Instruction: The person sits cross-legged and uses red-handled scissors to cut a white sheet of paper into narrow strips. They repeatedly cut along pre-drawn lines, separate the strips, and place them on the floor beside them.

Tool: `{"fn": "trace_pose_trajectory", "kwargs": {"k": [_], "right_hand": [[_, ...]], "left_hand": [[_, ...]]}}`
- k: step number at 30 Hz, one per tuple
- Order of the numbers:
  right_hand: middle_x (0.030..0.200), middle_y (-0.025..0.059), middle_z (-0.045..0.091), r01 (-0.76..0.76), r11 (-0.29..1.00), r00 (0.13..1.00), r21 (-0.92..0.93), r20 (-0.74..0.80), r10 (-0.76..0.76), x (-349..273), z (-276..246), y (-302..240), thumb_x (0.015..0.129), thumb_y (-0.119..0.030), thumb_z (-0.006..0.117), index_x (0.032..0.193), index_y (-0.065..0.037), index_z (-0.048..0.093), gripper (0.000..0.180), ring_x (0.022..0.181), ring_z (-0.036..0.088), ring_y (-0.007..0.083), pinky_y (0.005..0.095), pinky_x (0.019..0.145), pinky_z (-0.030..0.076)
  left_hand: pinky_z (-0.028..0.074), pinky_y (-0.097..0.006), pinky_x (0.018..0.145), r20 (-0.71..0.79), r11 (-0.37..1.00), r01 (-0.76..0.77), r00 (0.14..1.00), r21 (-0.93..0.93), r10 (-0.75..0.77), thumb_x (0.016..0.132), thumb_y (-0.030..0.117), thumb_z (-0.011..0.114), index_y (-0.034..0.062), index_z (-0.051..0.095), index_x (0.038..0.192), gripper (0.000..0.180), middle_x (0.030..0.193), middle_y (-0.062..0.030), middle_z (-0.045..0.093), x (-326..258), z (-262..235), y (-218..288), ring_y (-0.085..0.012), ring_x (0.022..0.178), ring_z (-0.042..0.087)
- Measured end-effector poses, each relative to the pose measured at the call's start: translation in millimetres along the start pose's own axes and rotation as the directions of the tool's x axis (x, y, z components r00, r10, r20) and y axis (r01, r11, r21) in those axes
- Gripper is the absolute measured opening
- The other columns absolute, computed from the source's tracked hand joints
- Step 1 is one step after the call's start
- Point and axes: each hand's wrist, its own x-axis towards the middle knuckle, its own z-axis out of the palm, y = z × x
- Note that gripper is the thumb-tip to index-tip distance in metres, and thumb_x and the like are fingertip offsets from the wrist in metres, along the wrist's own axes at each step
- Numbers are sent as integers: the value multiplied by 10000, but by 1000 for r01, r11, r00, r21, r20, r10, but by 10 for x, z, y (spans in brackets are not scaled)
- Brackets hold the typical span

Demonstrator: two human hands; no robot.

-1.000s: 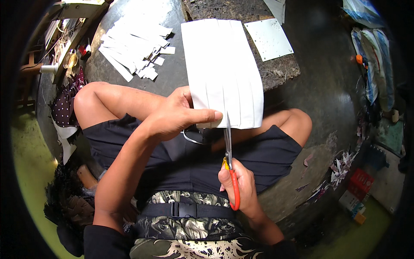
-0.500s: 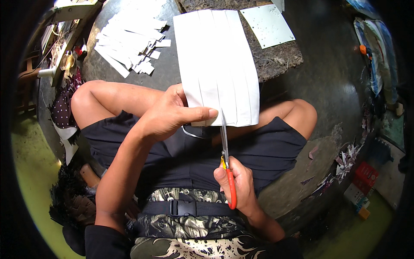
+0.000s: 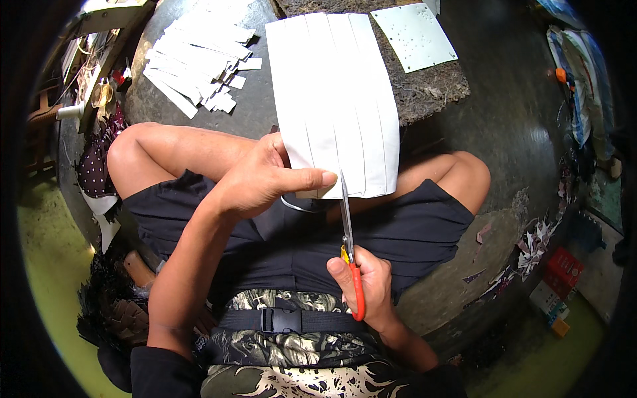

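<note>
A white sheet (image 3: 335, 86) with several long lengthwise lines lies out in front of me, its near end above my lap. My left hand (image 3: 275, 174) pinches its near left corner, thumb on top and fingers hidden underneath. In my right hand (image 3: 366, 282) is a pair of scissors (image 3: 347, 229) with red and yellow handles, my fingers wrapped round the grips. The blades point away from me and reach over the sheet's near edge, beside my left thumb tip. The blades look nearly closed together.
Cut white strips (image 3: 199, 60) are heaped on the dark floor at far left. Beyond the sheet, a rough dark block (image 3: 431, 89) bears a smaller dotted white sheet (image 3: 415, 36). Scraps (image 3: 534, 242) and a red box (image 3: 563, 265) lie at right. Dotted dark cloth (image 3: 96, 166) is at left.
The sheet's near end and the scissors have shifted very slightly toward me. Both hands keep their grips.
</note>
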Motion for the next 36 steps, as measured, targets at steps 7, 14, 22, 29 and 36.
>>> {"fn": "trace_pose_trajectory", "kwargs": {"k": [7, 14, 22, 29, 36], "right_hand": [[647, 78, 488, 6, 998, 999, 55, 39, -8, 79, -46, -148, 1034, -330, 751, 851, -17, 533, 424, 608, 411, 129, 335, 561, 404], [652, 85, 493, -19, 997, 999, 75, 32, 17, 137, 9, -184, 1033, -316, 751, 849, -14, 531, 417, 610, 411, 129, 338, 563, 403], [571, 59, 455, 1, 997, 999, 72, -36, 2, 101, 53, -143, 1022, -318, 770, 741, -29, 518, 476, 549, 381, 120, 337, 508, 396], [577, 56, 445, 17, 999, 999, 38, -35, -16, 79, 61, -110, 1018, -338, 778, 735, -31, 506, 498, 561, 373, 118, 330, 512, 395], [654, 74, 485, 9, 997, 1000, 76, 29, -11, 130, 42, -153, 1048, -383, 729, 864, -14, 534, 457, 619, 409, 128, 334, 563, 411]], "left_hand": [[576, -307, 938, 43, 998, 33, 998, 44, -35, 934, 76, 818, -68, 712, 1252, 365, 1154, -110, 773, -18, 1, -19, -154, 1038, 717], [557, -271, 871, 72, 992, 19, 997, 125, -28, 943, 88, 809, -62, 710, 1242, 349, 1094, -62, 748, -59, 0, -57, -118, 983, 676], [542, -274, 897, 88, 992, 59, 994, 111, -69, 892, 49, 840, -40, 673, 1311, 459, 1133, -52, 736, -77, -10, -30, -122, 1022, 662], [569, -275, 871, -72, 997, 21, 997, -77, -27, 933, 79, 826, -22, 665, 1298, 411, 1109, -47, 749, -8, -22, -32, -129, 1015, 701], [581, -317, 914, -85, 998, -28, 996, -55, 23, 957, 63, 799, -24, 651, 1292, 377, 1141, -63, 745, -25, -6, -78, -148, 1035, 716]]}}
